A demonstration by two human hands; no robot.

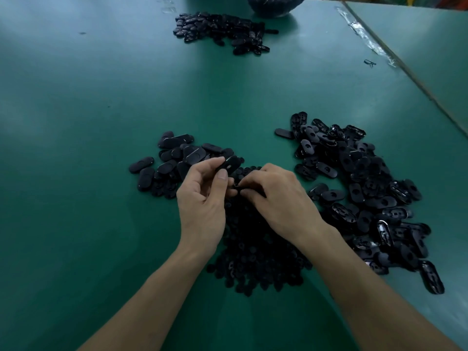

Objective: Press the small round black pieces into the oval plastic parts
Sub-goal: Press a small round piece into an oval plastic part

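Holds one oval plastic part [229, 165] in the left hand [202, 196], pinched between the thumb and curled fingertips, lifted just above the green tabletop [88, 122], long axis tilted up toward the far right. Keeps the right hand [276, 196] close beside it, knuckles up, fingers curled down, tips against the left thumb. Cannot tell if pinching a round piece there, the spot being dark and partly hidden.

Hands together, touching at the fingertips, over the far end of a heap of small round black pieces [255, 257], spread from under the hands toward the near edge, between the two forearms.

To the right, just beside that heap: a large pile [367, 188] of oval parts, many lying with a round hole showing, some hollow side up.

To the left, just beyond the left hand: a smaller pile [174, 158] of ovals, mostly smooth faces up.

Far across the tabletop, well apart from the rest: a third pile [222, 30] of ovals, near a dark bag [273, 6] at the far edge.

Along the seam at far right: a strip of clear tape [364, 34], with a small black scrap [369, 63] just beside it.
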